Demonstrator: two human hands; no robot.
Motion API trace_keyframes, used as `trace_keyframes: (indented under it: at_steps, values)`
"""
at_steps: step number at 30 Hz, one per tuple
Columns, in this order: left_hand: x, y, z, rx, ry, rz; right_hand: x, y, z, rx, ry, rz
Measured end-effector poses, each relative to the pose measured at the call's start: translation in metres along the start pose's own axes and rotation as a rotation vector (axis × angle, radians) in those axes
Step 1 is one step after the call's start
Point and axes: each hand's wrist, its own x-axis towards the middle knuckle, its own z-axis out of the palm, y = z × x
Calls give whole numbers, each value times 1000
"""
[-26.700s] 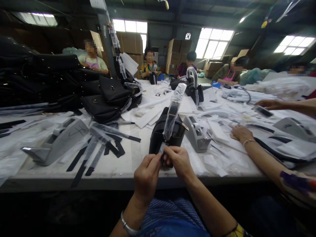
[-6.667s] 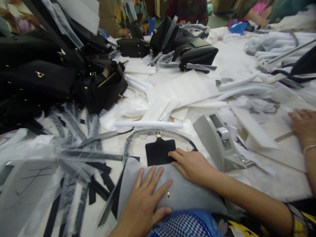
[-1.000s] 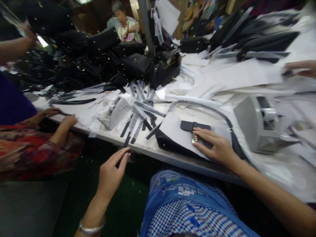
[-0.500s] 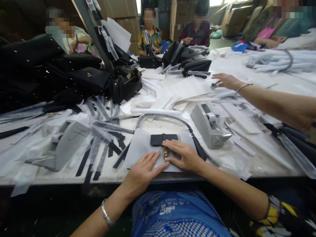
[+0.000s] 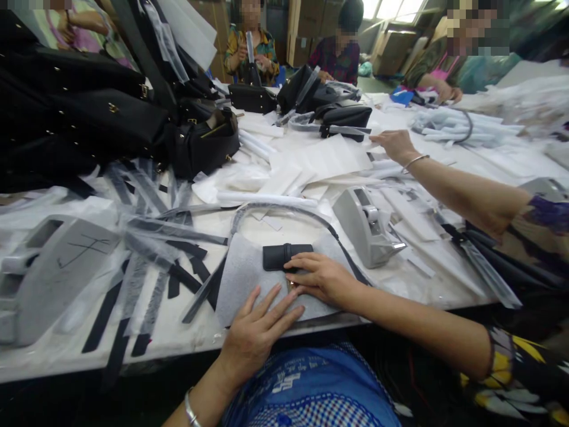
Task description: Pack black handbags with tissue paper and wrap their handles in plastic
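Note:
In front of me on the table lies a black handbag, its front covered by a pale grey sheet (image 5: pixel 242 267) and its arched handle (image 5: pixel 284 207) wrapped in clear plastic. A short black flap strap (image 5: pixel 273 257) lies over the sheet. My left hand (image 5: pixel 260 329) rests on the sheet's lower part, fingers spread, holding nothing. With bent fingers, my right hand (image 5: pixel 326 281) closes on the gold clasp (image 5: pixel 291 284) below the strap; the fingers partly hide the clasp.
Grey tape dispensers stand left (image 5: pixel 57 279) and right (image 5: pixel 368 228) of the bag. Plastic-wrapped black straps (image 5: pixel 142 296) lie at left. Black bags (image 5: pixel 111 118) are piled behind them. A co-worker's hand (image 5: pixel 395 145) reaches in from the right; several people sit beyond.
My right fingers have bent and drawn in over the clasp, covering more of it. My left hand still lies on the sheet. The co-worker's hand has closed near a wrapped strap. The view has shifted.

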Motion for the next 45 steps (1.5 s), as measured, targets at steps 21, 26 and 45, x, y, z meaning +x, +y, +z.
trace_keyframes:
  at_steps: [21, 26, 45]
  values:
    - [8, -7, 2, 150, 85, 97, 29, -1, -19, -288, -259, -241]
    - [10, -9, 4, 174, 114, 122, 30, -6, -6, -336, -294, -172]
    - [4, -24, 17, 353, 161, 237, 171, 137, -76, -610, -246, 189]
